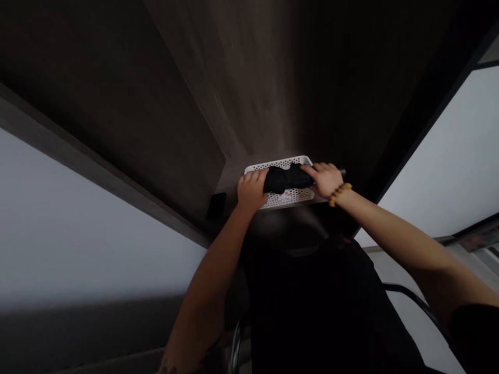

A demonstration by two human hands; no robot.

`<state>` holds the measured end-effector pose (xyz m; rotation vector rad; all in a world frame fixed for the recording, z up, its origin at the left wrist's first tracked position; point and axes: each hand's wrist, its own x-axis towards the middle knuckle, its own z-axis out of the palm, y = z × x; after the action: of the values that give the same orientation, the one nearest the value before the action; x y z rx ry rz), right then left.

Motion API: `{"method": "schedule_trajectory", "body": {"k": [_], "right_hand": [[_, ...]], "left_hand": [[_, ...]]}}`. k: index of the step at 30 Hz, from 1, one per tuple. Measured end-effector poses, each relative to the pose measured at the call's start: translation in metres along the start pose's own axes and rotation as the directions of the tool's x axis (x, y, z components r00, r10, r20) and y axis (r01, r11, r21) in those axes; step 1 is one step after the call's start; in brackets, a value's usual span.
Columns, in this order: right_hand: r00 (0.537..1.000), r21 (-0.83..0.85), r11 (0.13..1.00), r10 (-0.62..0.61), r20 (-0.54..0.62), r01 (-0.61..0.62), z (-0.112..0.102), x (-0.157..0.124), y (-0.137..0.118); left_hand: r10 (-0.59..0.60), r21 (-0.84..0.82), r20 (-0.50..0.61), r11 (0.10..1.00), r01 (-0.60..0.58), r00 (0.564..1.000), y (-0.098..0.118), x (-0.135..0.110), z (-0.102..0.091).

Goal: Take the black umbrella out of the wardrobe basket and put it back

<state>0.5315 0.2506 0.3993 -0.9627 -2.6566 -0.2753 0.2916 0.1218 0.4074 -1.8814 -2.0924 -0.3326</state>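
A white perforated plastic basket (pixel 290 196) sits on a dark wooden shelf inside a cabinet. A rolled black cloth (pixel 287 178) lies across the basket's top. My left hand (pixel 251 190) curls over the basket's left rim and grips the cloth's left end. My right hand (pixel 326 179), with a bead bracelet (pixel 340 193) on the wrist, closes on the cloth's right end. A small pink sticker shows on the basket's front wall.
Dark wood cabinet panels (pixel 241 78) rise above and around the shelf. A pale wall (pixel 78 223) lies to the left and a light surface (pixel 448 166) to the right. Dark clothing (pixel 319 306) hangs below the shelf.
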Motion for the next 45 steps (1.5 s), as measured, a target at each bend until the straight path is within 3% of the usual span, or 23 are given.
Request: {"method": "schedule_trajectory", "body": {"k": [4, 7, 10, 15, 17, 20, 23, 34, 45], "right_hand": [[0.984, -0.029, 0.997, 0.079, 0.161, -0.075, 0.015, 0.067, -0.003], [0.964, -0.031, 0.996, 0.085, 0.252, -0.08, 0.035, 0.086, -0.003], [0.955, -0.021, 0.998, 0.062, 0.29, -0.059, 0.051, 0.09, -0.001], [0.976, -0.039, 0.995, 0.1, 0.195, -0.094, 0.065, 0.079, -0.006], [0.973, -0.039, 0.983, 0.186, 0.138, -0.182, 0.07, 0.072, -0.014], [0.939, -0.014, 0.951, 0.307, 0.156, -0.308, 0.079, 0.065, -0.027], [0.934, 0.016, 0.946, 0.315, 0.171, -0.323, 0.09, 0.072, -0.029], [0.931, 0.071, 0.938, 0.322, 0.172, -0.338, 0.119, 0.152, -0.005], [0.929, 0.071, 0.938, 0.323, 0.183, -0.34, 0.165, 0.25, 0.023]], "left_hand": [[-0.098, 0.022, 0.19, 0.995, 0.095, 0.977, -0.023, 0.057, 0.03], [-0.131, 0.012, 0.341, 0.991, 0.136, 0.931, -0.035, 0.07, 0.055], [-0.135, -0.04, 0.41, 0.985, 0.165, 0.902, -0.047, 0.07, 0.071], [-0.269, 0.015, 0.269, 0.961, 0.275, 0.925, -0.061, 0.056, 0.082], [-0.319, 0.021, 0.266, 0.945, 0.325, 0.91, -0.062, 0.051, 0.085], [-0.347, -0.01, 0.29, 0.931, 0.365, 0.892, -0.064, 0.051, 0.089], [-0.351, -0.021, 0.272, 0.929, 0.37, 0.896, -0.068, 0.062, 0.093], [-0.367, -0.046, 0.239, 0.921, 0.388, 0.899, -0.103, 0.131, 0.115], [-0.377, -0.055, 0.155, 0.919, 0.389, 0.913, -0.156, 0.214, 0.168]]}}
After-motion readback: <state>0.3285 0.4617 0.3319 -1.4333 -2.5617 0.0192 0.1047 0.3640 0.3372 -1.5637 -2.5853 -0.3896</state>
